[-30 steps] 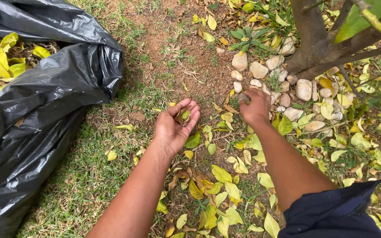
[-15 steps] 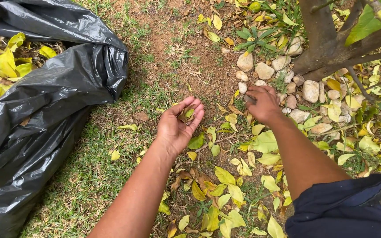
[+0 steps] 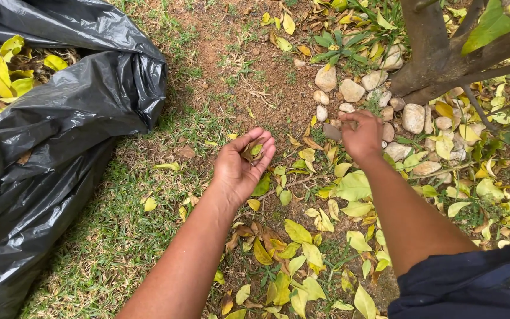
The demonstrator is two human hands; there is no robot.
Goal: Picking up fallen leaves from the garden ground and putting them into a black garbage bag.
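Hands gathering fallen leaves beside a tree, with a black bag at left.

Left hand (image 3: 240, 168) open, palm up, cupping a few small leaves (image 3: 251, 151) over the grass. Right hand (image 3: 362, 136) closed, pinching a brown leaf (image 3: 331, 131) just above the ground, near the pale stones (image 3: 350, 90). Yellow leaves (image 3: 299, 236) scattered near the arms. Black plastic bag (image 3: 60, 124) well apart, far left, partly filled. Tree trunk (image 3: 429, 41) far right.
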